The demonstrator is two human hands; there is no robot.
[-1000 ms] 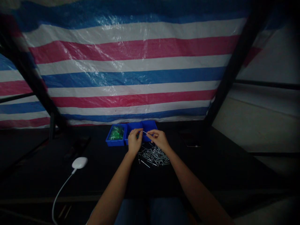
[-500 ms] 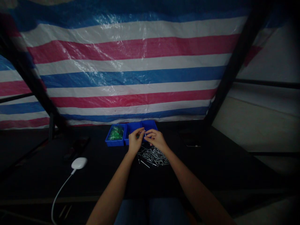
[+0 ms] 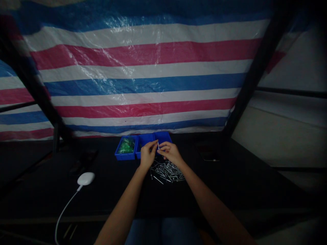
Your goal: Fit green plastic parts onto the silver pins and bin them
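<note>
Far left on the dark surface: white cable running up to a white round puck, well apart from the work. Next, a blue plastic bin holding a bag of green items, then two more blue bins in a touching row. Left hand sits just in front of the middle bin, fingers curled in and reaching right, left forearm angled up from the lower edge of the view. A thin steel pin stands near-upright between the hands, above the pile and in front of the right-hand bin. Right hand mirrors the left, fingers curled in and reaching left, right forearm angled in from the lower right. Both hands are mostly closed and meet at the pin; can't tell at this size which one has hold of it. Loose pile of steel pins lies just below the hands. Pin this thin likely wants a firm fingertip pinch near one end, with the hands kept close and clear of the pile. Dark phone-like slab lies further right.
</note>
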